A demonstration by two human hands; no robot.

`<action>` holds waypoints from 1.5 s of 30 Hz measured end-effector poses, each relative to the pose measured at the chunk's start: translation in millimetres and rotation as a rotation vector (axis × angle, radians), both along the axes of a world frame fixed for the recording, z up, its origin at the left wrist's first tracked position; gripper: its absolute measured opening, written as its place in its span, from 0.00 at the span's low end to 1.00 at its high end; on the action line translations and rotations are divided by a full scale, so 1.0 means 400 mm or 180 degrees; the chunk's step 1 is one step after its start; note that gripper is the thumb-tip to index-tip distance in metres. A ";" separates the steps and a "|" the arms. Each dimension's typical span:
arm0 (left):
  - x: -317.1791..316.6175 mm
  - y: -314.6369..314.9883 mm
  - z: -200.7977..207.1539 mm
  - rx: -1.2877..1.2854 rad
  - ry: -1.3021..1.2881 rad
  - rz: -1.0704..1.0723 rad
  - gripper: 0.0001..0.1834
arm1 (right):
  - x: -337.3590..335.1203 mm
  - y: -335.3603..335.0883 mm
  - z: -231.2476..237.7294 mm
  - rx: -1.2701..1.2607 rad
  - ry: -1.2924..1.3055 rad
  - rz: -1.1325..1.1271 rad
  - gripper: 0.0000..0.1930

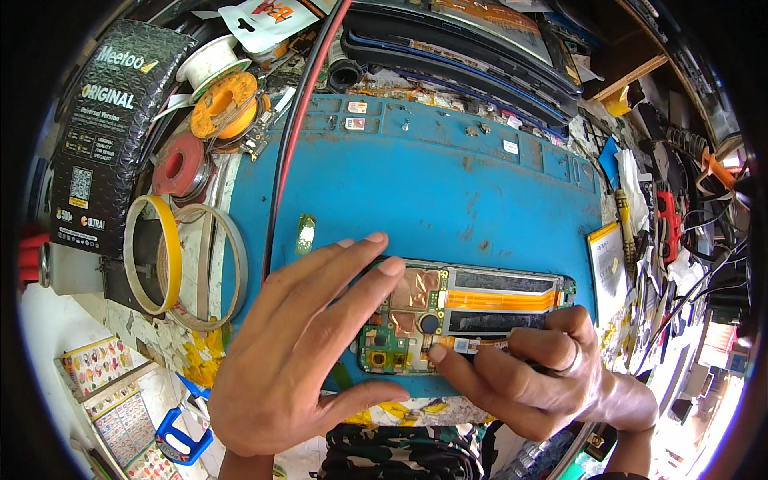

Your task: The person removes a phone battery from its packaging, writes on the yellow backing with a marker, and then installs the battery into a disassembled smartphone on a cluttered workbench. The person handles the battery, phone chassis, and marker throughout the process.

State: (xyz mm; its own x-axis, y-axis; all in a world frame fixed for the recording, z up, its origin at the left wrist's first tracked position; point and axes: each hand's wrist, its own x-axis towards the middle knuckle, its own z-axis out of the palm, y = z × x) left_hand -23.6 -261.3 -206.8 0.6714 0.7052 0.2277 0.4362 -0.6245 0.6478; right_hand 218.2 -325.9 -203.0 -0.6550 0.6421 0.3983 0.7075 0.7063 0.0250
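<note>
An opened smartphone [502, 322] lies on a blue repair mat [384, 184], its inside facing up. Its green circuit board [398, 356] with copper-coloured shielding is at the left end. An orange flex cable [502, 300] runs along the black bays to the right. My left hand [292, 352] is spread over the phone's left end, its fingertips by the far edge and its thumb at the near edge. My right hand [528, 372], with bent fingers, rests on the near right part. Its thumb tip presses beside the flex connector near the board; the undersides of the fingers are hidden.
Solder and wire spools [224, 106] and tape rolls [152, 254] stand left, beside a black package [108, 136]. A black and red cable [300, 120] crosses the mat. Phone frames [464, 64] line the back. Right lie a battery [608, 268] and red pliers [667, 220].
</note>
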 end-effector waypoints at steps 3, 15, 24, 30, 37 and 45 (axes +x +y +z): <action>-0.004 0.002 0.000 0.0036 0.0108 -0.0038 0.52 | -0.007 -0.003 -0.002 0.0051 -0.0027 -0.0055 0.24; 0.000 0.004 -0.005 0.0066 -0.0085 -0.0046 0.51 | -0.010 0.002 0.011 -0.0195 0.0013 -0.0158 0.24; 0.000 0.001 -0.008 0.0038 -0.0027 -0.0013 0.51 | -0.001 0.001 0.002 -0.0148 0.0121 -0.0069 0.25; 0.000 -0.003 -0.001 0.0060 0.0096 0.0019 0.47 | -0.009 -0.007 0.013 -0.0194 -0.0035 -0.0068 0.23; 0.005 -0.007 0.006 0.0184 0.0247 -0.0055 0.33 | 0.011 0.033 0.041 -0.0427 -0.0105 -0.0578 0.25; 0.005 -0.009 0.001 0.0132 0.0221 0.0016 0.34 | 0.004 0.042 0.030 -0.0407 -0.0073 -0.0485 0.25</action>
State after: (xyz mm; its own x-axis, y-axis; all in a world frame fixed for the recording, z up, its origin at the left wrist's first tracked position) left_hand -21.6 -264.9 -206.6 0.6830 0.6996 0.2099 0.4825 -0.6478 0.5895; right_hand 219.8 -309.2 -190.8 -0.5543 0.7790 0.2933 0.8068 0.5894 -0.0407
